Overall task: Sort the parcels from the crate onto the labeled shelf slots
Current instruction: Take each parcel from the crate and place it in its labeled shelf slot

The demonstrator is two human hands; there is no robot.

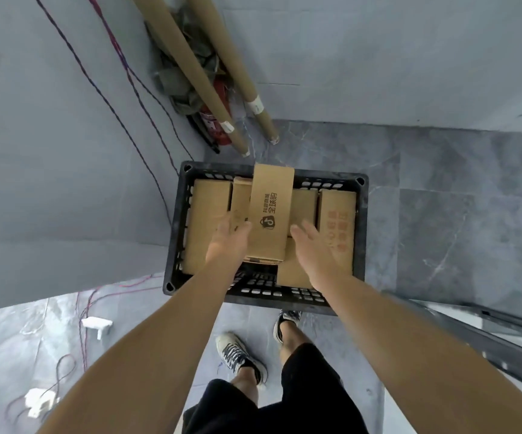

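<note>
The left hand and right hand, fingers straight and empty, flanked the long printed parcel lying atop other boxes in the black crate (contact unclear).

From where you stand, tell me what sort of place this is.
Probably a storeroom or warehouse corner: a black crate of cardboard parcels sits on the tiled floor, and long cardboard tubes lean against the wall by a red fire extinguisher.

Soft even daylight, fisheye-warped edges
</note>
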